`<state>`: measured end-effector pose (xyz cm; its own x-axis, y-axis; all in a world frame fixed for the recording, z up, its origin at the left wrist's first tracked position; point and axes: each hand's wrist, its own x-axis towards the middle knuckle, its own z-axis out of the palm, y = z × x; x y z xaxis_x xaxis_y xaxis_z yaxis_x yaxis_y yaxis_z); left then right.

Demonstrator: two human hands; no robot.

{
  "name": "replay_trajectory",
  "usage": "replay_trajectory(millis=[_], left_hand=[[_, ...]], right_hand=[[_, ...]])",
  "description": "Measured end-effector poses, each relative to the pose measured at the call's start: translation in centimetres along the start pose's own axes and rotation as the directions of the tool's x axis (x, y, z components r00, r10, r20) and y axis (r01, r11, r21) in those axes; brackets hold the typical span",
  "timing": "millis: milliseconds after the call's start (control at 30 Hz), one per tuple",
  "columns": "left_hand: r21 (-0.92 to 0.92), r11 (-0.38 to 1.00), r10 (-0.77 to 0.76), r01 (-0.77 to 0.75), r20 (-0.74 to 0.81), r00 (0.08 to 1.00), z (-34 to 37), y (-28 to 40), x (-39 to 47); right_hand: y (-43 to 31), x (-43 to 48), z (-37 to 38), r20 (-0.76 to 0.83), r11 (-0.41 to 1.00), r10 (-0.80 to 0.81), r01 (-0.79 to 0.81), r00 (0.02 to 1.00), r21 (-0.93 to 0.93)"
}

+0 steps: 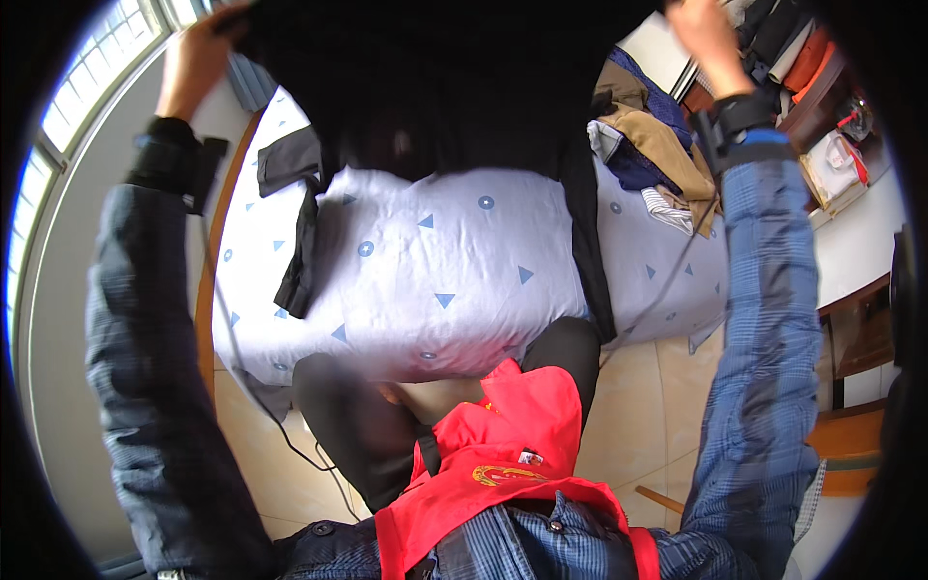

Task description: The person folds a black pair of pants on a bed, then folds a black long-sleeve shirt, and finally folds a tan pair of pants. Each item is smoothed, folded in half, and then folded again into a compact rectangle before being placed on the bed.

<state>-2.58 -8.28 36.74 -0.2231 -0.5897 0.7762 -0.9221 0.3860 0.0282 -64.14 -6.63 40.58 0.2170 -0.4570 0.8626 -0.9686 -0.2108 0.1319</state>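
Observation:
A black long-sleeved garment (449,94) is spread in the air between my raised hands, at the top of the view. My left hand (199,58) grips its upper left corner. At the upper right, my right hand (702,36) is closed at the garment's other top corner, with its fingers partly cut off by the picture's edge. Two black sleeves hang down: the left sleeve (308,246) and the right sleeve (586,246). Beneath lies a bed (435,254) with a pale sheet of blue triangles and circled stars. A dark folded cloth piece (288,161) shows beside the left sleeve.
A pile of clothes (652,138) rests on the bed's right side. Shelves with more clothing (805,65) stand at upper right. A window (94,72) is at left. Cables (290,435) run near my arms and the tiled floor (652,406). I wear a red apron (500,449).

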Motion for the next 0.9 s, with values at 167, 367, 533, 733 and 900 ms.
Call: replay_trajectory(millis=[167,367,533,733,900], left_hand=[[0.095,0.992,0.101,-0.079,-0.254,0.962,-9.1,0.2,2.8],[0.012,0.92,0.391,-0.391,-0.092,0.916,-9.1,5.9,-7.5],[-0.29,0.927,0.299,-0.236,0.196,0.934,-5.1,12.0,-22.2],[-0.414,0.907,0.21,0.073,0.598,0.774,-2.3,16.3,-35.8],[-0.433,0.89,0.19,0.142,0.636,0.748,-0.6,16.4,-38.9]], right_hand=[[-1.0,2.7,-6.8,-0.34,0.99,-0.069,0.106,0.938,0.091],[-1.6,-4.0,-7.9,0.05,0.954,-0.101,0.082,0.994,0.289],[-3.8,-17.9,-6.1,0.276,0.828,-0.101,-0.073,0.956,0.555],[-8.1,-33.5,-6.5,0.729,0.853,-0.116,-0.308,0.675,0.42],[-8.6,-37.4,-6.4,0.812,0.854,-0.111,-0.363,0.573,0.373]])
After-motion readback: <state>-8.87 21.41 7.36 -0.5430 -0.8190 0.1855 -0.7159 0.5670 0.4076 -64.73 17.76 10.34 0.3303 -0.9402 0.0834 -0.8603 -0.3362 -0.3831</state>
